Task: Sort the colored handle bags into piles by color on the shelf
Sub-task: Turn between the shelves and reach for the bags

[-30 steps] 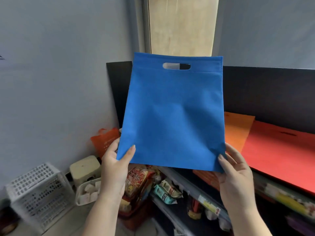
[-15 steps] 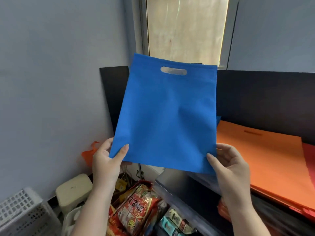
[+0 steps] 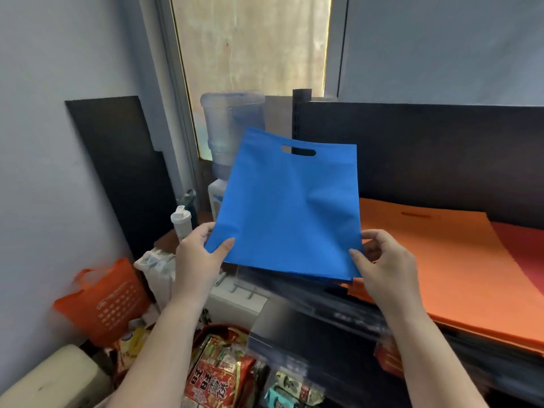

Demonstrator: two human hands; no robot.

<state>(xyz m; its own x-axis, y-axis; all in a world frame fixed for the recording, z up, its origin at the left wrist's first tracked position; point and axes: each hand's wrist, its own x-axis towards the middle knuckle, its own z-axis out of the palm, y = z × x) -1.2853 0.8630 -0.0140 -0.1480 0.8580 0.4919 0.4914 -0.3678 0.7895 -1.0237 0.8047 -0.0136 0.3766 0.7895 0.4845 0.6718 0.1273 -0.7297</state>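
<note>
shelf (image 3: 338, 316): orange pile (image 3: 435, 260) and red pile (image 3: 524, 248) laid
blue bag (image 3: 288, 210): unplaced
grip: left hand (image 3: 197, 257), right hand (image 3: 388, 266) pinching its corners

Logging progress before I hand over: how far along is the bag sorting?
Done: an orange pile lies flat on the shelf, with a red pile beside it at the right edge. In hand: the left hand and right hand pinch the bottom corners of a blue bag, held low over the shelf's left end. Left: laying it down; whether a blue pile lies beneath, or unsorted bags remain, is not visible.
</note>
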